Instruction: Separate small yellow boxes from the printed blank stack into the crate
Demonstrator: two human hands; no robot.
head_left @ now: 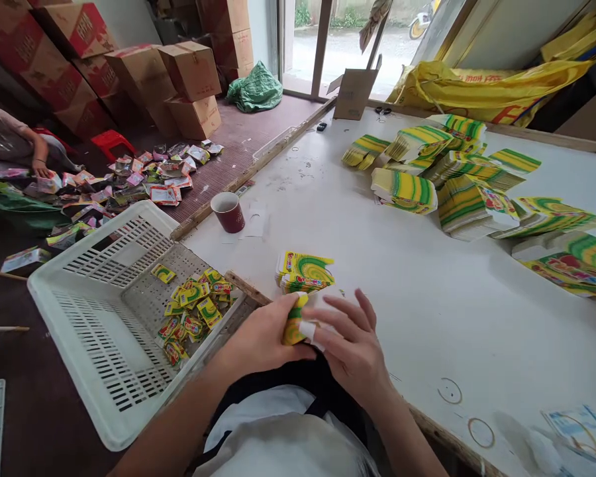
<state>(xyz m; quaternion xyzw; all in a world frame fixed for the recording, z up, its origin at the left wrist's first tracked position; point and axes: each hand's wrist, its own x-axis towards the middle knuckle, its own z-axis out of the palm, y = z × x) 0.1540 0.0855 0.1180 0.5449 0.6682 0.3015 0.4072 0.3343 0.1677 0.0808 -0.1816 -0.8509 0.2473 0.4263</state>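
At the table's near edge, my left hand [261, 338] is closed around a small yellow and green printed packet [295, 322]. My right hand [352, 344] touches the same packet from the right, its fingers partly spread over a white flap. Just beyond my hands lies a small stack of flat yellow-green packets [305, 271] on the white table [427, 298]. To my left stands a white slotted plastic basket [79, 311] with several folded packets [193, 311] on its bottom.
Big piles of flat packets [457, 179] cover the far right of the table. A dark red cup [228, 212] stands near the left edge. Another person [14, 142] sits on the floor among scattered packets [129, 179]. Cardboard boxes [179, 86] are stacked behind.
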